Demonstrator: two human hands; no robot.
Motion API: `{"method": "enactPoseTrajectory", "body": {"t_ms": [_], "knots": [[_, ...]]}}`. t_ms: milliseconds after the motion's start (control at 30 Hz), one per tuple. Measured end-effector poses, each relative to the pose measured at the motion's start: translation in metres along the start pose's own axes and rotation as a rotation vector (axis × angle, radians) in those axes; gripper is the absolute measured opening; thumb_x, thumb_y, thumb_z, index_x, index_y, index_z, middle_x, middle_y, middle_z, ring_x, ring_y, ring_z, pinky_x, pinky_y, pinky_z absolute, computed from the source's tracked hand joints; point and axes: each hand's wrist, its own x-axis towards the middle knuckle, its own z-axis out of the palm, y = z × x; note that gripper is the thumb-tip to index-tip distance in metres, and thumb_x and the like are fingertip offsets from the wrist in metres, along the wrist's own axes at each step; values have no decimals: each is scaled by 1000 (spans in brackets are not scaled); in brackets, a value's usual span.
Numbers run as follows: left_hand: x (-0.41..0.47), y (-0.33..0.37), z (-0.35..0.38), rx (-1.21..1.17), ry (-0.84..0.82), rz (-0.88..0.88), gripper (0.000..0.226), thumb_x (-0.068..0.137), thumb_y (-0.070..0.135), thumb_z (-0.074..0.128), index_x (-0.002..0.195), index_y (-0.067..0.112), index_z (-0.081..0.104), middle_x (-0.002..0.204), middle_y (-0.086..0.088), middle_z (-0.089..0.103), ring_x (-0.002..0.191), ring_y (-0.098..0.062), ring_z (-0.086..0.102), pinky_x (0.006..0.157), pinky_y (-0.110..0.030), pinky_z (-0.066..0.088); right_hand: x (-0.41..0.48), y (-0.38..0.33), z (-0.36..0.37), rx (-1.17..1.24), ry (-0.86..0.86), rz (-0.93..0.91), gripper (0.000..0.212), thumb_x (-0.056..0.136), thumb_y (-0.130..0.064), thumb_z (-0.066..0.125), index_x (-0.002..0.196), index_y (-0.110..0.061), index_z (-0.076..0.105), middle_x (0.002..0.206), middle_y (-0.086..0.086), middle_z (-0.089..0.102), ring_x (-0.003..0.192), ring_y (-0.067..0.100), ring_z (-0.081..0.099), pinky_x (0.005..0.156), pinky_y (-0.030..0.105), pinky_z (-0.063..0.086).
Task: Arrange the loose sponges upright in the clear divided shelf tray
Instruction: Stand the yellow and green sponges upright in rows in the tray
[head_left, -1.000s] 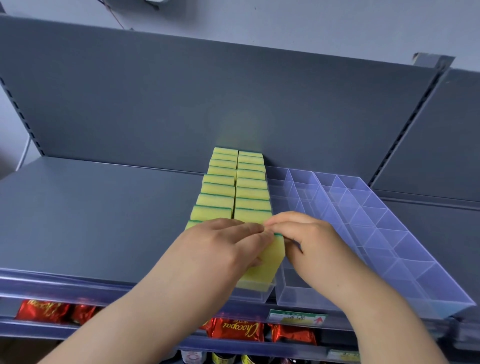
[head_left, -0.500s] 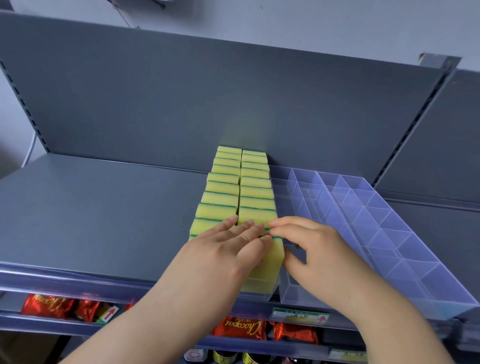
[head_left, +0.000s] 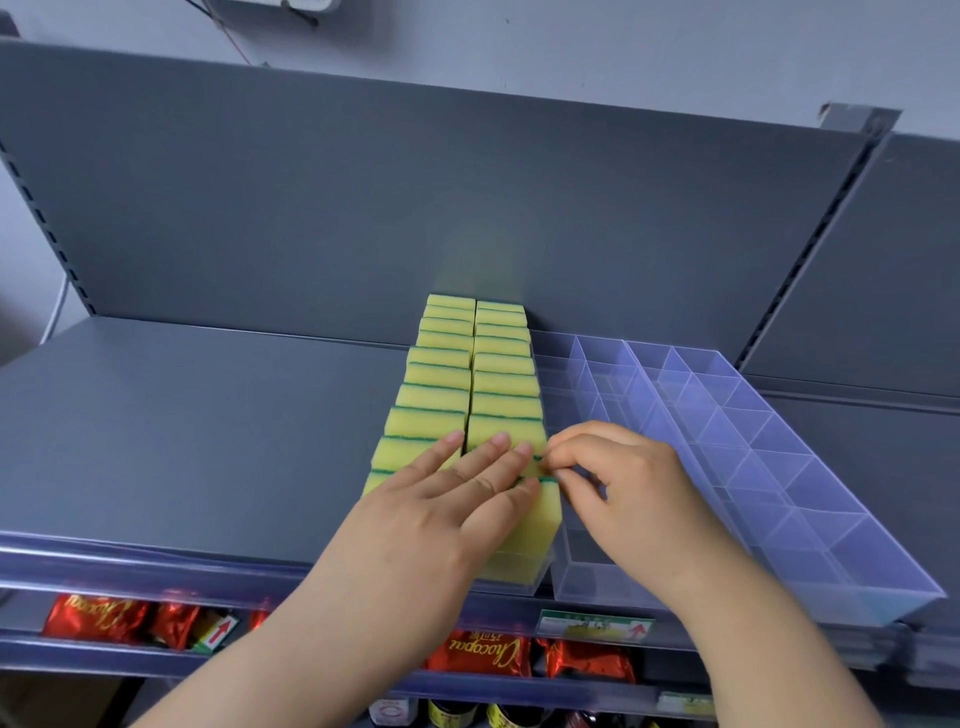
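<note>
Yellow foam sponges with thin green scouring edges stand upright in two tight rows. They fill the left side of the clear plastic divided tray, from the grey metal back panel to the tray's front wall. The left hand lies flat with its fingers straight across the tops of the nearest sponges in both rows. The right hand has its fingers curled, and its thumb and forefinger pinch the top right corner of the front sponge in the right-hand row. That sponge stands just behind the tray's front wall. The two hands nearly meet over it. Right of the sponges, the tray's open-topped compartments run lane after lane out to its far right wall, their clear dividers and floor in plain sight. Left of the tray, the flat grey metal shelf runs wide toward its left edge, and a clear plastic rail follows its front lip. A green and white price label sits below the tray, and red foil snack packets lie on the shelf beneath
</note>
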Motion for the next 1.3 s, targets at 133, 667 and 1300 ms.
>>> {"method": "enactPoseTrajectory", "body": {"t_ms": [133,667,1300], "knots": [[-6,2,0,-82,63,-17,56,78,-4,36,130,12,48,137,-4,50,129,-19,44,107,-37,33,0,1,0,11,63,-2,12,79,-4,65,82,-15,69,88,-11,61,88,5,55,78,14,46],[0,14,14,-31,138,-29,42,85,3,37,114,9,67,130,-7,56,125,-24,48,107,-43,32,-3,2,-2,13,98,23,16,79,-1,67,85,-15,70,92,-14,60,84,-9,52,74,3,41],[-2,10,23,63,109,-158,42,83,23,65,122,9,61,125,-5,61,119,-22,56,104,-40,35,-21,-22,13,18,-63,83,48,84,-7,32,125,-22,53,121,-8,53,110,-1,46,97,5,31]]}}
